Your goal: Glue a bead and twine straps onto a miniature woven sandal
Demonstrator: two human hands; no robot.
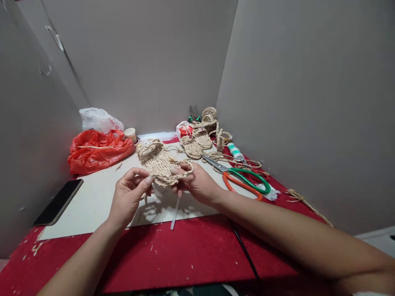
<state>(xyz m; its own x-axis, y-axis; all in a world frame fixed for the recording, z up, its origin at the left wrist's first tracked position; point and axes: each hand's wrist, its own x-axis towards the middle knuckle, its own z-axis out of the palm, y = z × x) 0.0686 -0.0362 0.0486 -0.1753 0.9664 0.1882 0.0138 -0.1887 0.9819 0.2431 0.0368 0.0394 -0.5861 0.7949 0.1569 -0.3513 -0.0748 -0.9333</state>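
Observation:
A woven straw slipper [157, 160] is held up above the white board, its toe part pointing away from me. My left hand [131, 191] pinches its near left edge between thumb and fingers. On the near right edge, my right hand [197, 181] is closed around the slipper and a loop of braided cord; some of its fingers are hidden behind the weave. A thin translucent stick [175, 213] slants down below my right hand, and I cannot tell whether that hand holds it. Beyond the slipper lie small woven straw soles [191, 146].
Scissors [228, 168] with green and orange handles lie right of my hands. A dark phone [58, 203], a red plastic bag [98, 154] and a paper cup [130, 134] are at left. Straw cord, pliers [194, 114] and a white-green bottle [235, 152] stand behind. Grey panels [148, 61] enclose the table.

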